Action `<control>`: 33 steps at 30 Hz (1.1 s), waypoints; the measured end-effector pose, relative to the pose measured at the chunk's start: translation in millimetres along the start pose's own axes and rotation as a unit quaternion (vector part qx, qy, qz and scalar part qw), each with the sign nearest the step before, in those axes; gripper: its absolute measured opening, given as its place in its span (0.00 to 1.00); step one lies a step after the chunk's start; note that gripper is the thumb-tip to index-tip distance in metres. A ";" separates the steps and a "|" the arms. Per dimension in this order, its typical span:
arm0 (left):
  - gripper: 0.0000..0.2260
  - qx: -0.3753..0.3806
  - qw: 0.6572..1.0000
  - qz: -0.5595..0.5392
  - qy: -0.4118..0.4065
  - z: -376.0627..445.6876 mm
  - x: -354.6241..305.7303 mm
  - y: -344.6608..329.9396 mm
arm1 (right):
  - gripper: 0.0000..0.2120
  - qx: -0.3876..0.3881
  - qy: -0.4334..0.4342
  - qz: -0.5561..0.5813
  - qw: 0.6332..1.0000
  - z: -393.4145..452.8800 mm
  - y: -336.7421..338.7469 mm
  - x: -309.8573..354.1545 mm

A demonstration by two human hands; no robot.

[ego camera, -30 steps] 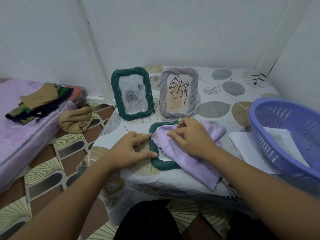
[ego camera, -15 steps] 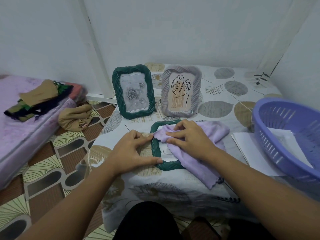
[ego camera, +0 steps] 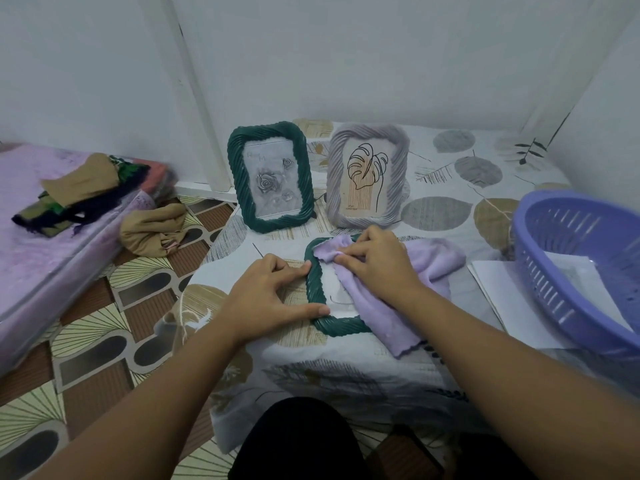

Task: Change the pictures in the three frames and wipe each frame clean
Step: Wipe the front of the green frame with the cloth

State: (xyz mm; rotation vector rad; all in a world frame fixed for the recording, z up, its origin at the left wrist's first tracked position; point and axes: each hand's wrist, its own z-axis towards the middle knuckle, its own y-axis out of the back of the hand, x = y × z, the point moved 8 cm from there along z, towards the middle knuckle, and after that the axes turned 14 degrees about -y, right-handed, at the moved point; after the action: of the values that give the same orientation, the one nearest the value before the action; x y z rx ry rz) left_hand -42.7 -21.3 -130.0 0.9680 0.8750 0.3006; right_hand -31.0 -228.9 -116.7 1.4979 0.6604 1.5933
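Centrally, left hand [ego camera: 266, 296], fingers straight, is bracing flat frame [ego camera: 317, 289]; right hand [ego camera: 377, 268] is pinching cloth [ego camera: 381, 306] against it.

Flat green frame [ego camera: 316, 289] under lilac cloth [ego camera: 388, 299]; two frames upright

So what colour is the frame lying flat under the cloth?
Dark green frame, with a twisted rope-like rim; the head view shows it.
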 end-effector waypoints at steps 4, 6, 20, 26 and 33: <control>0.46 0.006 1.000 -0.005 0.002 0.7 0.0 0.5 | 0.15 0.069 0.052 0.020 0.996 -15.7 -1.6 -9.7; 0.46 0.008 1.000 -0.007 0.003 0.2 0.1 0.3 | 0.13 0.044 0.039 0.014 0.998 -9.9 4.1 -13.2; 0.45 0.010 1.000 0.006 0.003 0.7 0.7 0.2 | 0.11 0.012 0.017 -0.025 0.999 5.9 -1.7 5.5; 0.44 0.005 1.000 0.002 -0.002 0.5 2.8 -0.5 | 0.12 0.055 0.048 0.002 0.997 -6.0 -0.3 -8.7; 0.41 0.008 1.000 0.006 -0.006 2.0 1.5 -0.5 | 0.15 0.078 0.078 -0.038 0.993 -14.0 -10.8 4.5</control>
State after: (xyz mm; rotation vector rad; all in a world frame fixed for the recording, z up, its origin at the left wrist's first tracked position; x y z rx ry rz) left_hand -40.3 -21.8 -130.7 0.9904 0.8614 0.2978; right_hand -42.1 -217.3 -125.4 1.4519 0.9383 1.6429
